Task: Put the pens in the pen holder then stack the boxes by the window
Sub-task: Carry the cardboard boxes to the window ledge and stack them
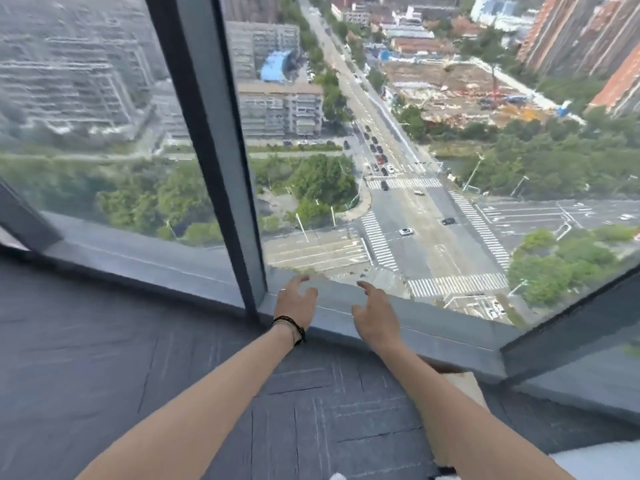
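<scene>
Both hands, left hand (297, 299) & right hand (375, 315), are open & hold nothing; a tan box (465, 388) sits under the right arm, so it's nearer.

Bare forearms, no sleeves; dark cord bracelets (292, 330) on left wrist; thin ring (283, 289) on left hand (295, 299).

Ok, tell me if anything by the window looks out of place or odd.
Nothing looks damaged or spilled. The odd part: both hands, left hand and right hand, are open and empty at the grey window sill, with no pens or boxes clearly visible.
</scene>
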Action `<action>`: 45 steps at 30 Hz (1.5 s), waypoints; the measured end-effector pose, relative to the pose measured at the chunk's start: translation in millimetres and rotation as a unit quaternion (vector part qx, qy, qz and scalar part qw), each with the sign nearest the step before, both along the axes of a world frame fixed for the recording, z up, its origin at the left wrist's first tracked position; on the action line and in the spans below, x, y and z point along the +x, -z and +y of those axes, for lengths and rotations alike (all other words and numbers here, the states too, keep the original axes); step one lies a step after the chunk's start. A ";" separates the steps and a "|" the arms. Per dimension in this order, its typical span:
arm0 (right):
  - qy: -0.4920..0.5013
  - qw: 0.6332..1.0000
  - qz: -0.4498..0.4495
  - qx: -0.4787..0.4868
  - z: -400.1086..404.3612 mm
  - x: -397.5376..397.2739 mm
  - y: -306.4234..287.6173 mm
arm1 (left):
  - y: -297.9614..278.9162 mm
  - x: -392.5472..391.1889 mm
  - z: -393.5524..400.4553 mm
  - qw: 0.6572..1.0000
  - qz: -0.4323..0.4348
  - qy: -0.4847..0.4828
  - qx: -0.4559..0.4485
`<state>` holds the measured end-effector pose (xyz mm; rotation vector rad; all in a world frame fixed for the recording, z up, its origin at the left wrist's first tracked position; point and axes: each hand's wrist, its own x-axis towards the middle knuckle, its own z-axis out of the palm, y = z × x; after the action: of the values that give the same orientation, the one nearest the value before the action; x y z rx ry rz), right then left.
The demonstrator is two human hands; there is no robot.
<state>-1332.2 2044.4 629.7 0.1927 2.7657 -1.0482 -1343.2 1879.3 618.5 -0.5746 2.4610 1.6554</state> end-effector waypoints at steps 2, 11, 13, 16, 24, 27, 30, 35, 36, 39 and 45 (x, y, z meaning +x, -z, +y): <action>-0.038 0.999 0.005 0.012 -44.1 11.3 -1.5 | -3.8 20.1 -41.9 1.000 -0.001 -0.024 0.004; -0.228 0.974 0.009 -0.001 -353.5 100.2 6.9 | -4.8 167.0 -326.1 0.979 0.029 -0.199 -0.011; -0.266 0.964 0.011 0.003 -419.8 123.5 11.1 | -7.5 202.0 -383.4 0.971 0.031 -0.237 -0.012; -0.332 0.943 0.003 0.003 -514.0 165.1 9.8 | -12.9 261.9 -465.6 0.958 0.027 -0.286 -0.025; -0.472 0.882 -0.002 0.002 -728.7 257.8 9.4 | -8.1 393.6 -652.3 0.902 -0.012 -0.431 -0.039; -0.524 0.852 -0.010 0.006 -804.5 292.8 16.2 | -0.1 439.4 -715.8 0.875 -0.033 -0.481 -0.039; -0.577 0.816 -0.010 0.019 -881.7 318.2 28.1 | 5.9 472.2 -786.6 0.849 -0.047 -0.524 -0.044; -0.651 0.758 -0.004 0.034 -1018.4 334.1 43.2 | 0.9 504.2 -909.8 0.802 -0.066 -0.591 -0.056; -0.663 0.748 -0.003 0.036 -1046.2 336.9 43.1 | -1.7 509.8 -931.8 0.793 -0.071 -0.603 -0.057; -0.694 0.719 -0.001 0.037 -1128.0 347.9 38.5 | -8.3 527.6 -994.1 0.762 -0.081 -0.639 -0.065; -0.737 0.675 0.004 0.027 -1270.7 382.3 27.2 | -6.9 566.7 -1099.7 0.720 -0.091 -0.685 -0.070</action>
<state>-949.9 773.7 602.5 -1.6874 1.8071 -0.3887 -776.5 779.5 625.4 -2.8636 1.8703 1.3821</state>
